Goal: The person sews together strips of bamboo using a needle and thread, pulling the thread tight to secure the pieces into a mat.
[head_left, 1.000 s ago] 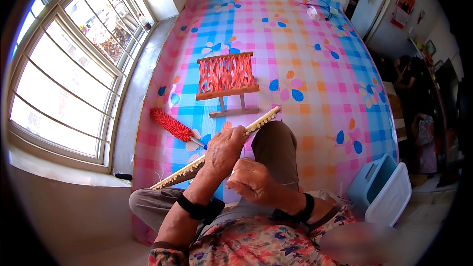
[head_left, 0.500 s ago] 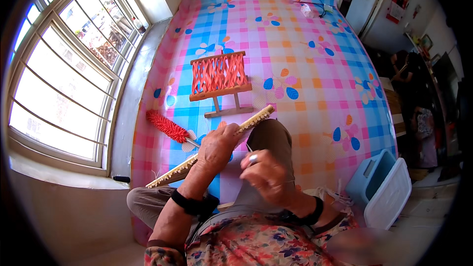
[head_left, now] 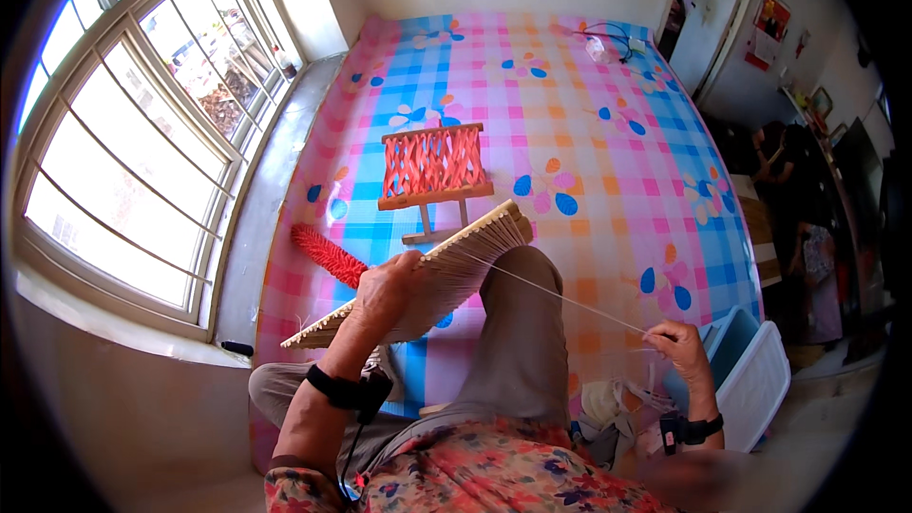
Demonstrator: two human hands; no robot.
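A pink, blue and orange checked plastic covering printed with flowers [head_left: 608,161] spreads beneath both hands and far beyond them. Well to the left of the left hand [head_left: 385,294] is a large pale-framed window with metal bars [head_left: 133,171]. Just beside the right hand [head_left: 682,347], a light-blue plastic box [head_left: 731,337] and its white lid [head_left: 755,389] crowd that side. The person's brown-trousered knee [head_left: 524,285] rises between the hands. Beyond the left hand, a wooden stand laced with orange-red strips [head_left: 434,166] has its foot near the far edge of what that hand holds. A red shaggy duster [head_left: 328,255] lies just past the left hand, partly hidden by it.

The covering's left edge runs along a grey sill [head_left: 275,171], left of the left hand; its right edge passes near the box. Between stand and box, checked covering stretches ahead of the right hand.

The left hand is clamped on a flat tan ribbed panel with a pale strip along its far edge [head_left: 446,285], above the lap. The panel's long axis slants from near left of that hand to far right. The right hand, well apart, pinches a thin white thread [head_left: 570,299], drawn taut from the panel across the knee.
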